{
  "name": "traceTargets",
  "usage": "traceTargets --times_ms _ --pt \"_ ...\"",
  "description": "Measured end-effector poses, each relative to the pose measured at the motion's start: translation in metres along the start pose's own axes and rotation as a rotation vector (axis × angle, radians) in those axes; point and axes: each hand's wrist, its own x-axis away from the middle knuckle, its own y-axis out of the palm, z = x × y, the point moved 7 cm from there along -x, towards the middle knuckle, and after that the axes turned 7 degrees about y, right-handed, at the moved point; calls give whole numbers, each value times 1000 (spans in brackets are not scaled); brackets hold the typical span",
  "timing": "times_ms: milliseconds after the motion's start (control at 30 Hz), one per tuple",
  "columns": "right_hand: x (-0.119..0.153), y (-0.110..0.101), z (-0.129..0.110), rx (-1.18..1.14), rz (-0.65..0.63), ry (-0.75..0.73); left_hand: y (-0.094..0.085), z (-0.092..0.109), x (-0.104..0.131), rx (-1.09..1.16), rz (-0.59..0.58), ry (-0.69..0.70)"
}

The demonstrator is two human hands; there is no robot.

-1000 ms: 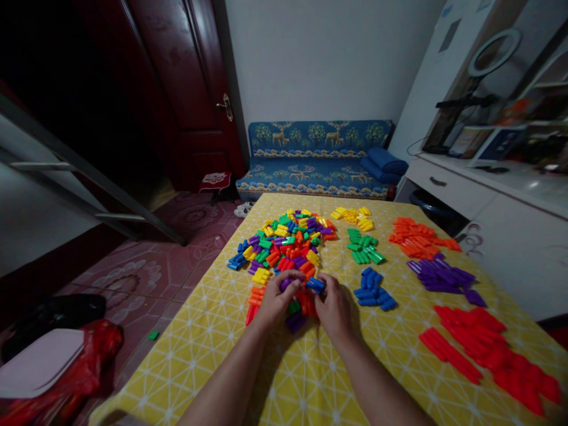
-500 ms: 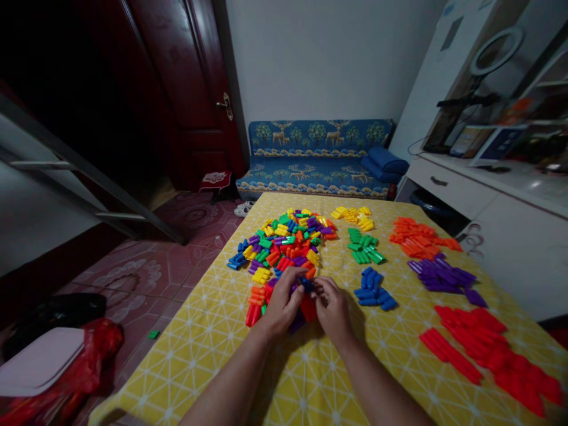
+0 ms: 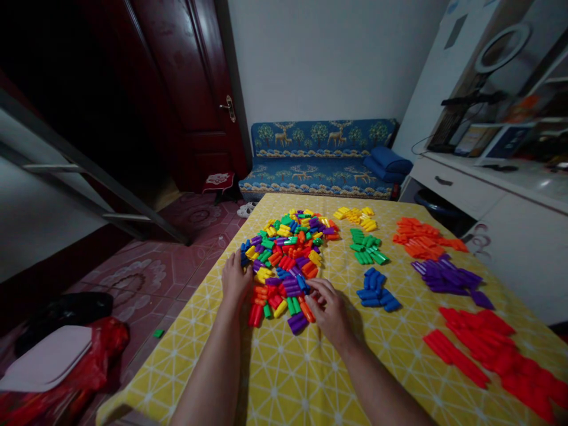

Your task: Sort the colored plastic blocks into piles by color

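Note:
A mixed pile of coloured plastic pieces (image 3: 288, 260) lies in the middle of the table. My left hand (image 3: 235, 277) is at the pile's left edge, its fingertips over blue pieces (image 3: 245, 253); whatever it grips is hidden. On the pile's right side my right hand (image 3: 326, 300) has its fingers closed on a blue piece (image 3: 303, 284). To the right lie single-colour groups: yellow (image 3: 356, 216), green (image 3: 368, 247), blue (image 3: 377, 290), orange (image 3: 421, 236), purple (image 3: 446, 276) and red (image 3: 497, 355).
The table (image 3: 284, 378) has a yellow patterned cloth. Behind it stands a blue patterned sofa (image 3: 319, 168); at right is a white cabinet (image 3: 506, 236). A metal ladder (image 3: 110, 189) and a pink lid (image 3: 48, 358) are at left. One green piece (image 3: 158, 333) lies on the floor.
My left hand has moved left from the pile's near middle to its left edge, uncovering purple and green pieces. My right hand stays almost in place. The view has shifted slightly.

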Motion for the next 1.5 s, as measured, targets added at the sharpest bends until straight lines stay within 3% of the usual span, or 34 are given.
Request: traceTargets --times_ms 167,300,400,467,567,667,767,867,1033,1500 --pt "0 2 4 -24 -20 23 10 6 0 78 -75 63" --pt "0 3 5 -42 -29 46 15 29 5 482 -96 75" --pt "0 3 7 -26 -14 68 19 53 14 790 -197 40" --pt "1 2 8 -37 -1 74 17 69 20 871 -258 42" --pt "2 3 6 -64 -13 73 6 90 25 816 -269 139" --pt "1 2 1 -31 -26 55 -5 115 31 657 -265 382" --pt "1 1 -1 26 -33 24 -3 139 44 460 -343 614" --pt "1 1 -1 24 -3 -29 7 153 57 334 -375 715" --pt "2 1 6 0 71 -38 15 160 65 345 -351 754" --pt "2 -10 27 -297 197 194 24 146 63 438 -309 632"
